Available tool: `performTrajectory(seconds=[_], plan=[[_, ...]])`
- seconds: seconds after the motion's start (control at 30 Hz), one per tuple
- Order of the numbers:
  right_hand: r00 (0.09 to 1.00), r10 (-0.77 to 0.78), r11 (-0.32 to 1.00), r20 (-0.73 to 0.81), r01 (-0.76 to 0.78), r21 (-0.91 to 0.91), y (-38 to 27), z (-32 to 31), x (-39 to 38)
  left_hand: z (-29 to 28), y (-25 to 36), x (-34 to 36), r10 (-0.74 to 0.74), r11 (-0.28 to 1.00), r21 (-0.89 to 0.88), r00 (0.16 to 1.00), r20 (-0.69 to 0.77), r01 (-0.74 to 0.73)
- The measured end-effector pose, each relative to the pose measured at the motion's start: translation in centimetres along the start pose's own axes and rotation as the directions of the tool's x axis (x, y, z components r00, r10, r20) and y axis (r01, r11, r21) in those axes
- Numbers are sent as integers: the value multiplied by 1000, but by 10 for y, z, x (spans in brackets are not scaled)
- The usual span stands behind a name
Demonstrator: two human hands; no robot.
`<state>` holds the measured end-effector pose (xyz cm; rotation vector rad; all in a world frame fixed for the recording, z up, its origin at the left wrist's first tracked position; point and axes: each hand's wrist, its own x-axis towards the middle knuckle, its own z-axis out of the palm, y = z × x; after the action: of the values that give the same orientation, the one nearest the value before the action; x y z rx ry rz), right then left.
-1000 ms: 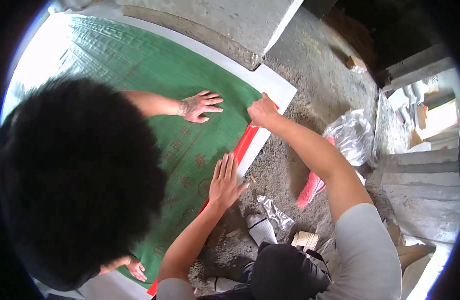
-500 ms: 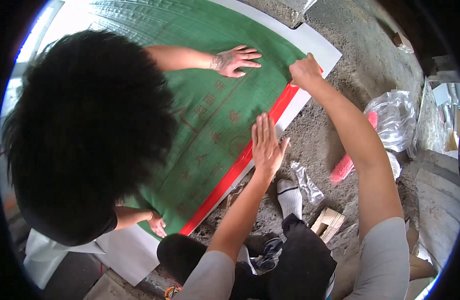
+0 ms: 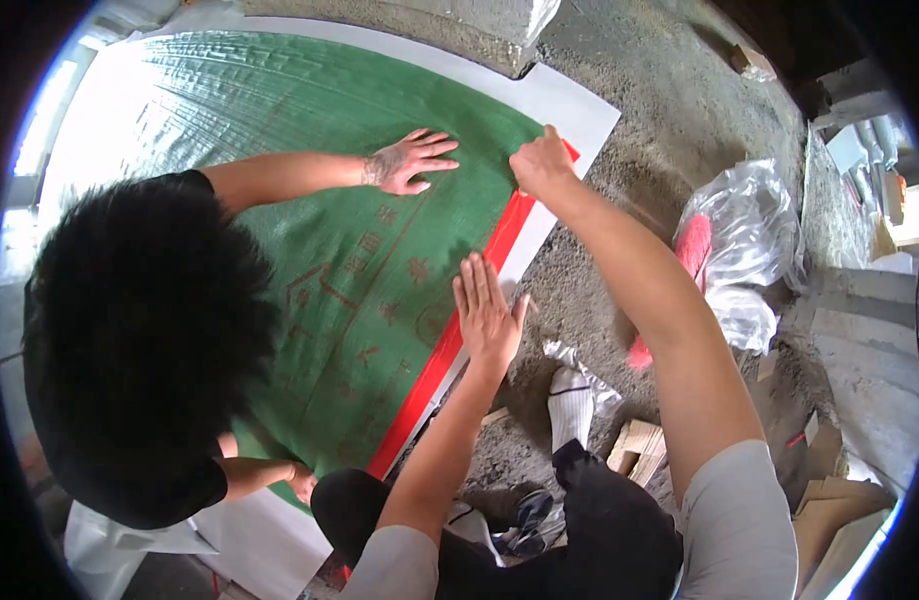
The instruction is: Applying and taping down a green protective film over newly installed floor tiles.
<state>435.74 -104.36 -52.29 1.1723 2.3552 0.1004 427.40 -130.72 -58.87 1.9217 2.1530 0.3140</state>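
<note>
My left hand [image 3: 488,315] lies open, fingers together and stretched out, on the red tape [image 3: 410,420] along the edge of a green sheet [image 3: 330,100]. My right hand [image 3: 545,165] is closed on the tape near the sheet's upper corner, fingertips partly hidden. Under the green sheet, a white sheet [image 3: 590,110] shows as a border. A co-worker's upper hand [image 3: 405,165] rests spread on the green sheet; their other hand [image 3: 302,482] is at its lower edge.
The co-worker's dark-haired head [image 3: 145,340] fills the left. Rough concrete floor [image 3: 640,70] runs alongside, with crumpled clear plastic [image 3: 740,230], a pink fluffy roller [image 3: 692,245], a wood piece [image 3: 635,450] and cardboard [image 3: 830,520]. A concrete block [image 3: 400,40] borders the sheet above.
The camera view has shifted. My hands stay in about the same places on the tape. The co-worker's lower hand has gone from spread fingers to bent fingers at the sheet's edge.
</note>
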Motion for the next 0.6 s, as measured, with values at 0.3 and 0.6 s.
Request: performTrajectory(seconds=[0.3,0.6], plan=[[996,-60,997,-62,63,42,9,8,4,24,46,101,120,992,-28,991,-56,-122],[936,-350,919,-37,351,179,79,-17,8,21,51,109,96,994,-41,995,-21,-96]])
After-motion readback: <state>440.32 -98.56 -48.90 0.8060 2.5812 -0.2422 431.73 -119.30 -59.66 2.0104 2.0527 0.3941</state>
